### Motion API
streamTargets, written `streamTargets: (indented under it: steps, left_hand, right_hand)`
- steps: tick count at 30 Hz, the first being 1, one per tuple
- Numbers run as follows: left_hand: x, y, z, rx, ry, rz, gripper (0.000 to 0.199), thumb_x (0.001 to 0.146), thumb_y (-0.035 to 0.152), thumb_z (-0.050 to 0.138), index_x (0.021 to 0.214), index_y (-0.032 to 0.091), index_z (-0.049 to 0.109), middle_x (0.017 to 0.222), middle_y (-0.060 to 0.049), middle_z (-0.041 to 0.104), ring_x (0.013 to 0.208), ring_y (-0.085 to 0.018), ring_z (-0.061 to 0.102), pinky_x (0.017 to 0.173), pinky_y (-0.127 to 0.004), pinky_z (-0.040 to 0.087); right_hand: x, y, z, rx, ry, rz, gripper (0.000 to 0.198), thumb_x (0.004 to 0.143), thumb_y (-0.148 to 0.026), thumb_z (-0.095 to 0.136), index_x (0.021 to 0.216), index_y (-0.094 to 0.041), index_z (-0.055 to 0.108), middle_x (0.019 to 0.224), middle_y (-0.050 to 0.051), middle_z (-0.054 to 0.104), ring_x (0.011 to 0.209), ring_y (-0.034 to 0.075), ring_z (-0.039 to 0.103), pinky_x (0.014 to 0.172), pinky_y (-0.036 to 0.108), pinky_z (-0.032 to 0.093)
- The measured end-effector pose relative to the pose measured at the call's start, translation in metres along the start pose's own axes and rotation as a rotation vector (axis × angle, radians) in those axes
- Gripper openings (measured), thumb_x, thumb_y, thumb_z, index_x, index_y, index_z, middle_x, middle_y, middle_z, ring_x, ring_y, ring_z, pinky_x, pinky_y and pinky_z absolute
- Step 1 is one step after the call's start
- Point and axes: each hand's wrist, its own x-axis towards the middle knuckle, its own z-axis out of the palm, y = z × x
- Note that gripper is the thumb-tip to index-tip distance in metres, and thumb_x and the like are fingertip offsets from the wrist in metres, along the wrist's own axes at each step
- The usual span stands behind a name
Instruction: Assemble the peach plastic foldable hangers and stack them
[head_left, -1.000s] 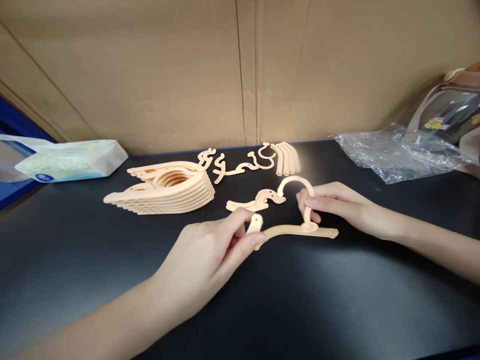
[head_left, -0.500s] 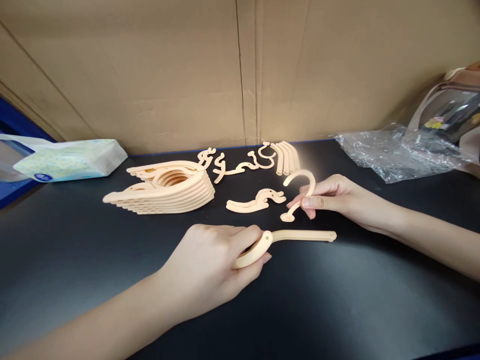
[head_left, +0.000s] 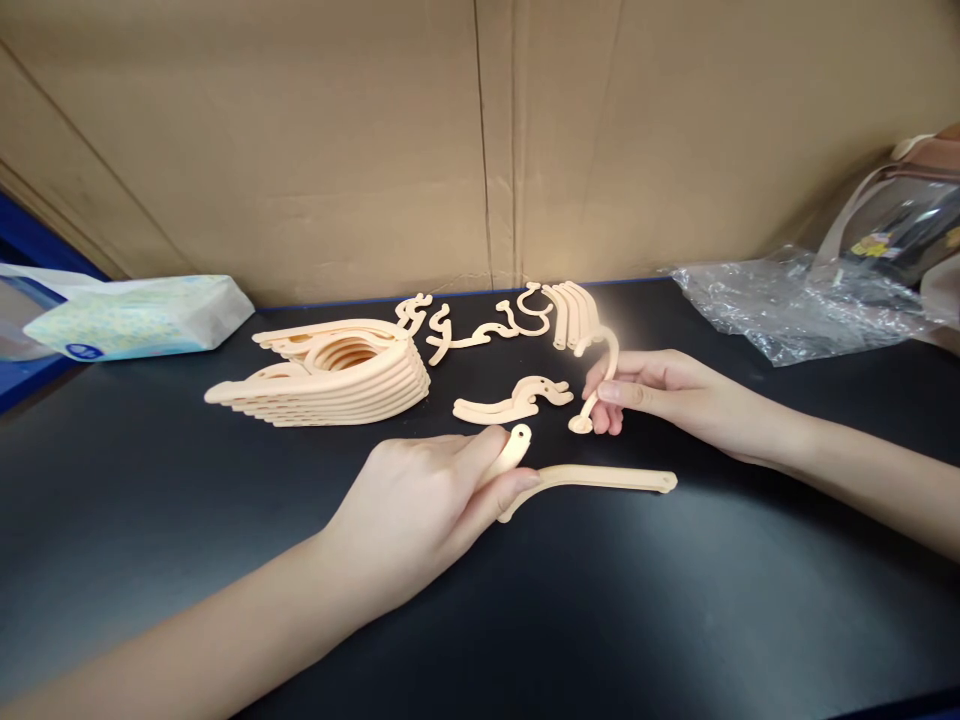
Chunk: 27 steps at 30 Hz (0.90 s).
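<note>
My left hand [head_left: 427, 510] is closed around a cream plastic hanger arm [head_left: 511, 452]; its end with a small hole sticks out past my thumb, and the rest is hidden in the fingers. Just right of that hand a second, curved hanger arm [head_left: 600, 477] lies on the black table. My right hand [head_left: 652, 390] pinches a hanger hook [head_left: 611, 355] by its stem, with the curve up and the round foot down. Between and behind the hands lie a pair of wavy arm pieces [head_left: 510, 402].
A stack of hanger bodies [head_left: 337, 385] stands at the left. Loose hooks and wavy pieces [head_left: 487, 335] and several straight arms [head_left: 574, 312] lie at the back. A tissue pack [head_left: 150, 315] is far left; clear plastic wrap [head_left: 772, 300] and a transparent bag [head_left: 900, 230] are far right.
My left hand has tilted its hanger arm upward, baring more of the arm on the table. My right hand has turned the hook, lifting its foot slightly and shifting it right.
</note>
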Motion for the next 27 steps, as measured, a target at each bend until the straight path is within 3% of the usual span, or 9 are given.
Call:
streamTargets:
  steps: [5,11,19,27]
  left_hand:
    - [0.001,0.0025,0.0009,0.022,-0.014,-0.034,0.028,0.101,0.032,0.029,0.086,0.021,0.05,0.06,0.004,0.056,0.048,-0.013,0.051,0.049,-0.025,0.029]
    - [0.0014,0.0022,0.0002,-0.037,-0.024,-0.03,0.017,0.098,0.025,0.029,0.089,0.022,0.043,0.062,0.006,0.054,0.047,-0.013,0.047,0.049,-0.025,0.027]
    - [0.0028,0.0007,0.001,-0.021,-0.008,0.004,0.025,0.101,0.026,0.034,0.08,0.02,0.045,0.068,0.003,0.052,0.059,-0.014,0.049,0.055,-0.026,0.032]
    - [0.0029,-0.0003,0.0023,-0.046,-0.075,0.01,0.026,0.102,0.027,0.032,0.082,0.02,0.047,0.073,0.002,0.056,0.064,-0.014,0.052,0.056,-0.027,0.034]
  right_hand:
    - [-0.0006,-0.004,0.0032,-0.017,0.019,-0.008,0.023,0.091,-0.041,0.059,0.085,-0.019,0.06,0.073,-0.001,0.063,0.071,0.013,0.058,0.073,0.03,0.046]
    - [-0.0014,0.0006,0.0039,0.016,0.008,-0.043,0.016,0.093,-0.035,0.058,0.093,-0.019,0.057,0.069,-0.003,0.058,0.066,0.011,0.053,0.07,0.028,0.045]
    - [-0.0025,-0.0036,0.0055,-0.002,0.015,-0.02,0.026,0.093,-0.037,0.056,0.108,-0.016,0.058,0.074,0.0,0.06,0.068,0.014,0.055,0.071,0.032,0.047]
    - [-0.0012,-0.0003,0.0087,0.079,0.004,-0.041,0.018,0.092,-0.031,0.058,0.101,-0.016,0.061,0.073,-0.001,0.06,0.066,0.012,0.054,0.067,0.029,0.046]
